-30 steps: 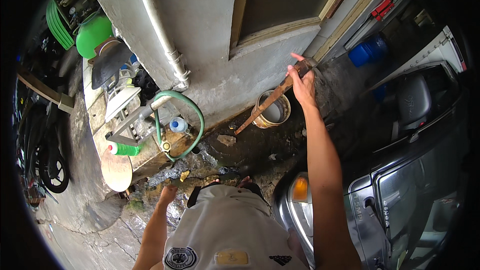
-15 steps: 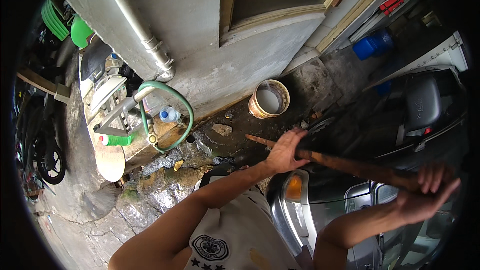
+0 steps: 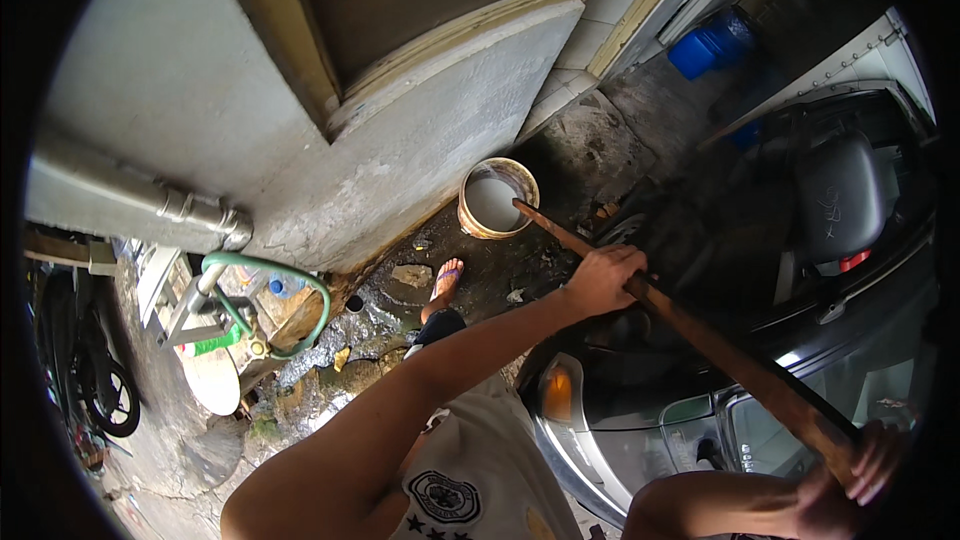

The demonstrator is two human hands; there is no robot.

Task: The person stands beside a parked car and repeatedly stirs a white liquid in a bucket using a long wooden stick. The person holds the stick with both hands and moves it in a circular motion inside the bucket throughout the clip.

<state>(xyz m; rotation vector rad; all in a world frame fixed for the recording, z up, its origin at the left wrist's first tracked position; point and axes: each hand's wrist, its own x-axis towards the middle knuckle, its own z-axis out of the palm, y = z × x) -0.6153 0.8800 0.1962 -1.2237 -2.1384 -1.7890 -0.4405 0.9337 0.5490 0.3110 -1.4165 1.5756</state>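
A long brown wooden stick (image 3: 700,330) runs from lower right up to a tan bucket (image 3: 478,223) of pale liquid; its tip rests at the bucket's rim. My left hand (image 3: 603,278) is closed around the stick's middle, arm stretched across my white shirt. My right hand (image 3: 850,475) grips the stick's near end at the lower right edge. The bucket stands on wet dark ground beside a grey concrete wall.
A silver car (image 3: 720,410) sits close under the stick at right. A green hose (image 3: 290,290) loops by a tap and metal pipe (image 3: 150,202) at left. A blue container (image 3: 712,45) is far up, a motorbike wheel (image 3: 112,400) at far left. My sandalled foot (image 3: 447,280) is on wet ground.
The view tilted and closed in. The stick swung so its tip now meets the bucket; both hands kept hold, left hand sliding along the middle.
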